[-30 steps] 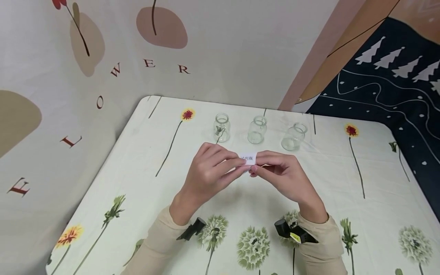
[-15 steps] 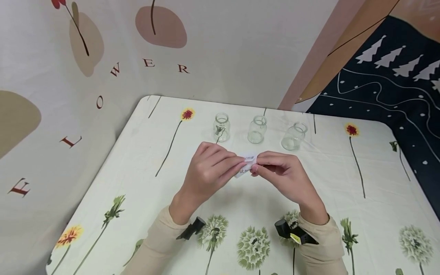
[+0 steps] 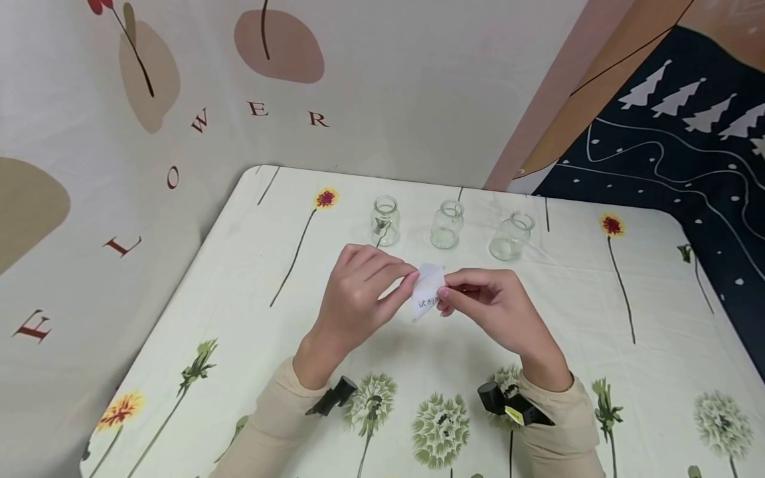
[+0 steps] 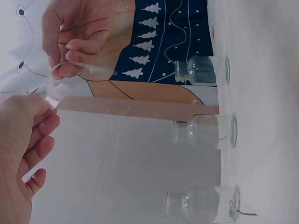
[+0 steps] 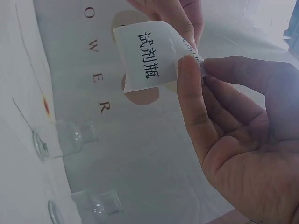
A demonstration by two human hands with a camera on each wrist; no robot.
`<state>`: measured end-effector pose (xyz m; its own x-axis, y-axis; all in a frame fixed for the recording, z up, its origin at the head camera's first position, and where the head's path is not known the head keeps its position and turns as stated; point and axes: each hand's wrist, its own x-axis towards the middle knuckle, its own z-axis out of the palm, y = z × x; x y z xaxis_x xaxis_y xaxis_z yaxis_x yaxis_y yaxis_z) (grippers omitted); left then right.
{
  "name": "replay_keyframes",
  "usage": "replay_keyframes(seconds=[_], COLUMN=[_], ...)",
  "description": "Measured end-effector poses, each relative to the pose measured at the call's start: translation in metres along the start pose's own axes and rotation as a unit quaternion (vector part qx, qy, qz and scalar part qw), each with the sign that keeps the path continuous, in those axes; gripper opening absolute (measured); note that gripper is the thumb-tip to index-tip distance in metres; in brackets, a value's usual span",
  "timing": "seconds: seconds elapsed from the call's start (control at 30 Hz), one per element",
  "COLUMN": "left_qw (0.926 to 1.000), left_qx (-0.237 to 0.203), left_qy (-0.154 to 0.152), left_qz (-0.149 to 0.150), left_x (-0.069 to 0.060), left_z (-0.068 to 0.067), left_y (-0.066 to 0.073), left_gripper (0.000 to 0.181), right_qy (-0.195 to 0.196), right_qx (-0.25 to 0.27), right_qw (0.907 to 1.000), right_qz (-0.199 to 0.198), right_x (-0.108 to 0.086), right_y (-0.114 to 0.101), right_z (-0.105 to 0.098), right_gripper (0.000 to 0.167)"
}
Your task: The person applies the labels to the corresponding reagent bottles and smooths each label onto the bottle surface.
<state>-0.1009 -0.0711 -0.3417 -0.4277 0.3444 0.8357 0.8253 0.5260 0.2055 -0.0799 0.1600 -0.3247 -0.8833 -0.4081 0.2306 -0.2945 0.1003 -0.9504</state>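
Observation:
Between my hands is a small white paper label (image 3: 427, 285) with black printed characters, curved and partly folded over. My left hand (image 3: 358, 299) pinches its left edge between thumb and index finger. Gripping the right side is my right hand (image 3: 496, 305), thumb against fingertips. In the right wrist view the label (image 5: 147, 58) shows one line of characters on its face, with more print on a bent part by the right fingertips. The left wrist view has the label (image 4: 58, 88) bowed between both hands. Its exact layers cannot be made out.
Beyond my hands three clear glass jars stand in a row: a left jar (image 3: 385, 222), a middle jar (image 3: 447, 227) and a right jar (image 3: 510, 238). They stand on a flower-print tablecloth (image 3: 239, 265). Printed fabric walls rise behind the table.
My left hand has drawn slightly left, away from the right. The label has bent open, showing a larger blank area and hanging lower between the hands. The jars have not moved.

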Motion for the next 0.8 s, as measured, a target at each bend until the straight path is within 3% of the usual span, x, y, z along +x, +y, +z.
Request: replay_keyframes(seconds=[0.23,0.47,0.67,0.8], left_qw=[0.9996,0.9979,0.9961,0.9948], left_qx=[0.021,0.045,0.061,0.07], left_qy=[0.002,-0.006,-0.023,-0.035], left_qz=[-0.019,-0.046,-0.06,-0.065], left_x=[-0.001,-0.002,-0.003,-0.004], left_z=[-0.001,-0.003,-0.003,-0.002], left_y=[-0.005,-0.011,-0.014,-0.016], left_gripper=[0.004,0.003,0.005,0.004], right_qy=[0.011,0.018,-0.018,-0.033], right_qx=[-0.019,0.024,0.018,0.019], right_qw=[0.9968,0.9903,0.9815,0.9777], right_qz=[0.077,0.136,0.19,0.206], right_x=[0.003,0.012,0.023,0.026], right_y=[0.0,0.014,0.037,0.047], right_z=[0.001,0.005,0.017,0.026], right_gripper=[0.007,0.022,0.033,0.026])
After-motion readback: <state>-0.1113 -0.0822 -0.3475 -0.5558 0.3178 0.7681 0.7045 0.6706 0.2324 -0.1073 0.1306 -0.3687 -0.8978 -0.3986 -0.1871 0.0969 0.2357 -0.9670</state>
